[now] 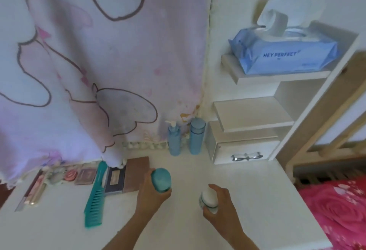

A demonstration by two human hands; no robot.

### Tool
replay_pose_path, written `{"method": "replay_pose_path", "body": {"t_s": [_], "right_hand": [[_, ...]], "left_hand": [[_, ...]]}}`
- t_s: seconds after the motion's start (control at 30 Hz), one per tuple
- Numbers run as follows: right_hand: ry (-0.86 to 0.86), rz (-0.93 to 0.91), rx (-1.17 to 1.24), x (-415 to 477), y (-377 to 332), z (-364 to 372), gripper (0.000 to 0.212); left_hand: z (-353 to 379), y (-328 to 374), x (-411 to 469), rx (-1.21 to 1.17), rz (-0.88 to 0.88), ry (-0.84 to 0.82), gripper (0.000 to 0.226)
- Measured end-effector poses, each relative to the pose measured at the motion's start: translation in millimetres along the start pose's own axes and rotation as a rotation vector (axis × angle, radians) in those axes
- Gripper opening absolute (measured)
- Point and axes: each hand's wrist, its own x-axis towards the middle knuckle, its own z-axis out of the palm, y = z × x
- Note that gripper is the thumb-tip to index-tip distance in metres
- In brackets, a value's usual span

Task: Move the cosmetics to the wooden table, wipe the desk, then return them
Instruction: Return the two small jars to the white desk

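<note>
a big white counter point(227, 180) fills the room's corner. at its back stand two blue bottles point(186, 138), upright, past both hands and nearer the left one. a green comb point(97, 194) lies long-ways to the left, by some flat makeup boxes point(118, 178). the left hand point(152, 194) is wrapped tight round a teal bottle point(160, 179). the right hand point(219, 202) is closed on a white bottle point(208, 198). both are held just above the counter, i think, ready to carry off.
</note>
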Motion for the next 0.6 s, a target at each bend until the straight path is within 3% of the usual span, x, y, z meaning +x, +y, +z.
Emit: {"method": "replay_pose_path", "body": {"t_s": [0.37,0.6], "right_hand": [[-0.151,-0.05,-0.025,68,19,3,0.068],[-0.211,-0.022,-0.04,97,17,18,0.062]], "left_hand": [[27,14,99,0.118,-0.09,0.002,0.081],[29,12,135,0.205,-0.071,0.019,0.075]]}}
